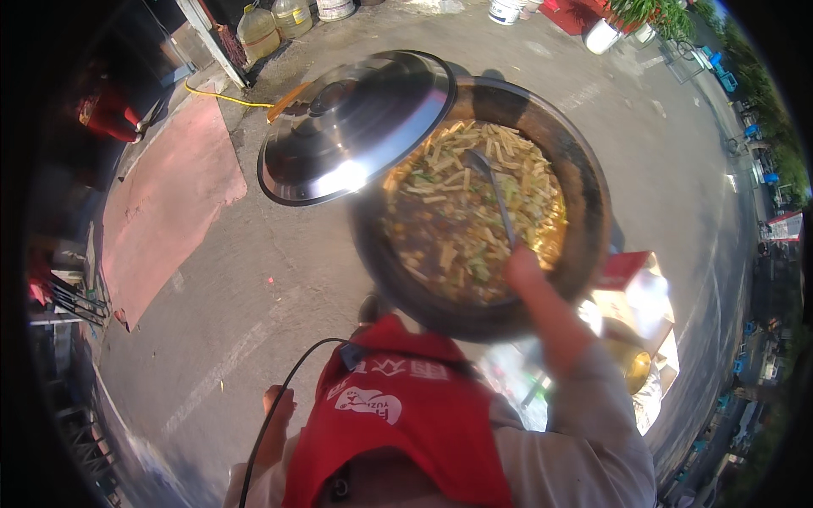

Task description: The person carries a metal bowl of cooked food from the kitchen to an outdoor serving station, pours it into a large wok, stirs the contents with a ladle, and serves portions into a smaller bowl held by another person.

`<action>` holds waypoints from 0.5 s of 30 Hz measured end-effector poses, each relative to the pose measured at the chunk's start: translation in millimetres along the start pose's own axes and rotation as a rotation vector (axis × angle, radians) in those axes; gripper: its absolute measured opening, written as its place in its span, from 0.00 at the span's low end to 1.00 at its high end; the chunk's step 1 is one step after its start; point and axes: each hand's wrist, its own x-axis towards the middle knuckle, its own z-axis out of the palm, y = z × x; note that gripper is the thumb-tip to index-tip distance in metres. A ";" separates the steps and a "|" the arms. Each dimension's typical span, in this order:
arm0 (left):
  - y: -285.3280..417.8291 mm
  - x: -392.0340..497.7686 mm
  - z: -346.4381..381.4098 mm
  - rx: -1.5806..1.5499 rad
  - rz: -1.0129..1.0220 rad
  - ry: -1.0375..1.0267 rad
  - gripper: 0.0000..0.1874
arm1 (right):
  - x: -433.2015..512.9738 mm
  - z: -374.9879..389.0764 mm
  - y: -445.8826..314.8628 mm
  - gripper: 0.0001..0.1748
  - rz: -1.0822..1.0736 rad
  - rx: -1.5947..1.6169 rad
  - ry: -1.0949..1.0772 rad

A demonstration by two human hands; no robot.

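Note:
My right hand (526, 265) is closed around the handle of a metal ladle (497, 190), whose bowl end rests in a stew of cut strips and greens (457, 228). The stew fills the lower part of a large, dark, round wok (587, 184). Over the wok's upper left edge lies a shiny, domed metal lid (381, 114), tilted, covering part of the rim. My left hand (279, 403) hangs low beside the red apron (406, 387), away from the wok; its fingers look curled and nothing shows in them, though how far they close is unclear.
A cardboard box (664, 336) and a yellowish container (637, 371) stand right of the wok. A pink sheet (171, 197) covers ground at the left, near a yellow hose (228, 98). Plastic jugs (259, 32) and a bucket (503, 11) stand beyond. Another person (111, 117) is at the upper left.

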 end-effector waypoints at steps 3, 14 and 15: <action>-25.5 -6.3 -3.0 0.273 0.151 -0.004 0.11 | -3.8 16.2 -21.6 0.17 -0.239 -0.265 -0.121; -15.5 -18.3 10.1 0.180 0.039 -0.069 0.12 | -121.4 40.1 -38.1 0.30 -0.094 0.243 -0.195; -12.9 -17.8 12.6 0.101 0.053 -0.039 0.11 | -118.0 34.3 -32.2 0.31 -0.093 0.218 -0.156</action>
